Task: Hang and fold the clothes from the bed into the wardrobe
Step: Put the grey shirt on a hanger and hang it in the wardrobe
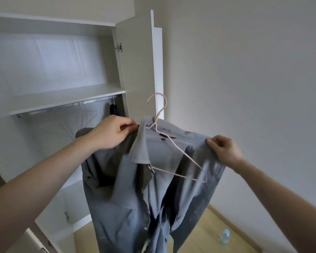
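Observation:
A grey button-up shirt hangs in the air in front of the open white wardrobe. A thin pink wire hanger sits partly inside it, hook up, with its right arm lying bare over the open front. My left hand pinches the shirt at the left of the collar. My right hand grips the shirt's right shoulder. Inside the wardrobe a metal rail runs under a shelf, with a dark garment hanging at its right end.
The wardrobe door stands open just behind the hanger hook. Several bare wire hangers hang on the rail. A small pale-blue bottle stands on the wooden floor at the lower right. A plain white wall fills the right side.

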Demonstrator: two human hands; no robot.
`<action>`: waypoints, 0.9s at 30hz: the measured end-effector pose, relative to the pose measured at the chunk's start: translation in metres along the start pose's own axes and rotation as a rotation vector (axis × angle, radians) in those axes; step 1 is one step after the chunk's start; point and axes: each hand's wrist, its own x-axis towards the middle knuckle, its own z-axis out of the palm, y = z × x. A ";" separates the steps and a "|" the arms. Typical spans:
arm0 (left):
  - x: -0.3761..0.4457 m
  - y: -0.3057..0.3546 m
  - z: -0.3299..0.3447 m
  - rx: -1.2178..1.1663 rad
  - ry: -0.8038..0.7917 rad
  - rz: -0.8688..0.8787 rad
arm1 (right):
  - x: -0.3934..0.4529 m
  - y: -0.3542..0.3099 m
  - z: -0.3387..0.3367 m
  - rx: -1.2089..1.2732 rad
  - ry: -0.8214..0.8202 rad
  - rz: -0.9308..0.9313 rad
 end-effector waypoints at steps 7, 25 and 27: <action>0.001 -0.023 0.022 0.283 0.123 -0.010 | -0.011 -0.112 -0.047 0.228 0.027 -0.213; 0.019 0.034 0.056 -0.326 0.276 -0.243 | -0.100 -0.142 0.090 0.021 -0.614 -0.186; 0.018 0.028 0.055 -0.398 0.286 -0.268 | -0.100 -0.140 0.076 -0.033 -0.642 -0.241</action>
